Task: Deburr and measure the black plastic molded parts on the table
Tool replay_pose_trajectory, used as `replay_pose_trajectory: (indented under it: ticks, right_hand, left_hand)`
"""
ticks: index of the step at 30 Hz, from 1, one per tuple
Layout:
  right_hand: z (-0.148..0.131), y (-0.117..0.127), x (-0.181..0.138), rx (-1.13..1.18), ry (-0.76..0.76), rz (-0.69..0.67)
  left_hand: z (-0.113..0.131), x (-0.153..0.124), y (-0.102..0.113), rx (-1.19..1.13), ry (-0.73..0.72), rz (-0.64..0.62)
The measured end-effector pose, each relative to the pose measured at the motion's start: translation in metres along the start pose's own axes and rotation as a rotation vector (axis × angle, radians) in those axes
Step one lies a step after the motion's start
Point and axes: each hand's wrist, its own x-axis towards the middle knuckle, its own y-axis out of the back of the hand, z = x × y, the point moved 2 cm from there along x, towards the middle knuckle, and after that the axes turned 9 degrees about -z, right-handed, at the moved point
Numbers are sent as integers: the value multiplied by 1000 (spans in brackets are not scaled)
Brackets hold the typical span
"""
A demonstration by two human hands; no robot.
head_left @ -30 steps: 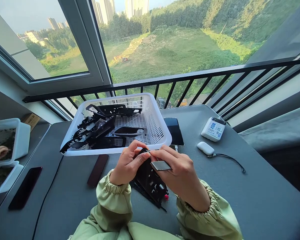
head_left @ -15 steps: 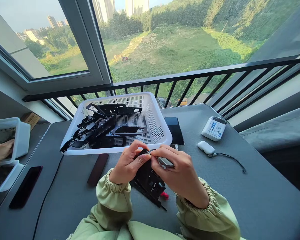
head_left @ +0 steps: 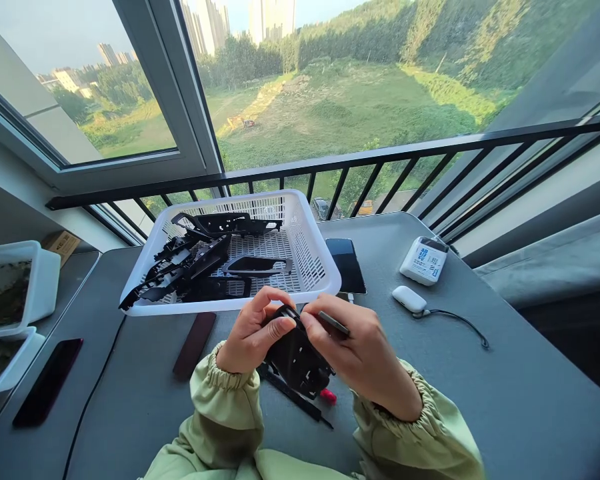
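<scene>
Close work on the black part (head_left: 295, 360)!
Left hand (head_left: 250, 337) pinches its far end; right hand (head_left: 363, 347), fingers curled, clasps a flat grey piece (head_left: 334, 324).

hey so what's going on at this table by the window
A person's left hand grips a black part at its upper end. Their right hand holds a slim gray piece and has its fingertips close to that same end. Beyond the hands, more black pieces lie in a white basket.
</scene>
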Motion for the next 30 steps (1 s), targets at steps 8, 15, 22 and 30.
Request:
replay_pose_trajectory:
  ticks: [8, 15, 22, 30]
  right_hand:
    - [6, -7, 2, 72, 57, -41]
    - [6, -6, 5, 133, -7, -109]
    - [6, -7, 5, 166, -13, -11]
    - [14, 13, 0, 165, -124, 89]
  left_hand:
    - [1, 1, 3, 250, -6, 37]
    - [2, 2, 3, 340, -28, 77]
    - [1, 4, 2, 302, -23, 79]
    - [2, 7, 9, -71, -154, 449]
